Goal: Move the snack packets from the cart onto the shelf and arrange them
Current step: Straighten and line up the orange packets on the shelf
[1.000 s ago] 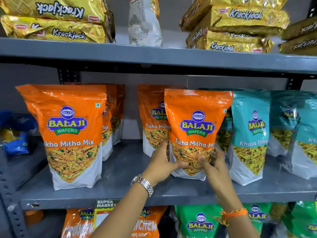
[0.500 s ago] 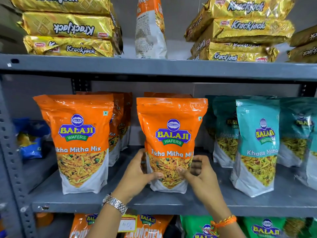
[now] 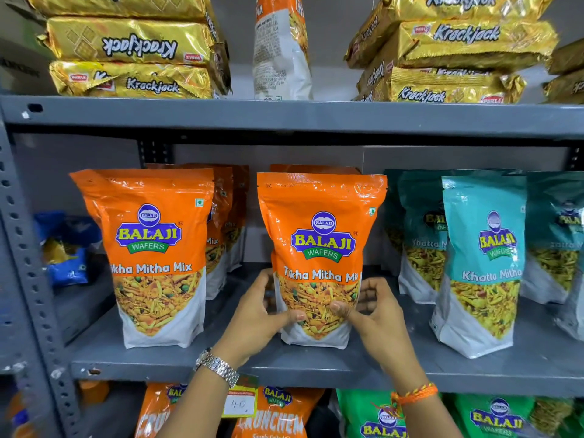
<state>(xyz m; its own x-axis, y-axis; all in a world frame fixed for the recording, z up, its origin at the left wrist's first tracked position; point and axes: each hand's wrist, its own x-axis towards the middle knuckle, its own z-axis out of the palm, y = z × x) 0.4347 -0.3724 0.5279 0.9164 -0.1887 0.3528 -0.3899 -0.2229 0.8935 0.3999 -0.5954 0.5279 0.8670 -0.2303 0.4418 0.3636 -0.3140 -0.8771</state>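
Note:
An orange Tikha Mitha Mix packet [image 3: 319,235] stands upright on the grey middle shelf [image 3: 221,365]. My left hand [image 3: 256,317] grips its lower left edge, thumb on the front. My right hand [image 3: 373,311] grips its lower right edge the same way. Another orange packet stands just behind it. To the left, a row of orange Tikha Mitha Mix packets [image 3: 151,248] stands one behind the other. The cart is out of view.
Teal Khatta Mitha packets [image 3: 483,263] stand to the right. Gold Krackjack packs [image 3: 132,49] lie stacked on the upper shelf beside an upright orange-white packet [image 3: 281,52]. Blue packets [image 3: 66,248] lie far left. The lower shelf holds orange and green packets, with a price tag [image 3: 240,403].
Both hands have moved the orange packet left, away from the teal packets, and stood it in front of the second orange packet. The view has shifted slightly.

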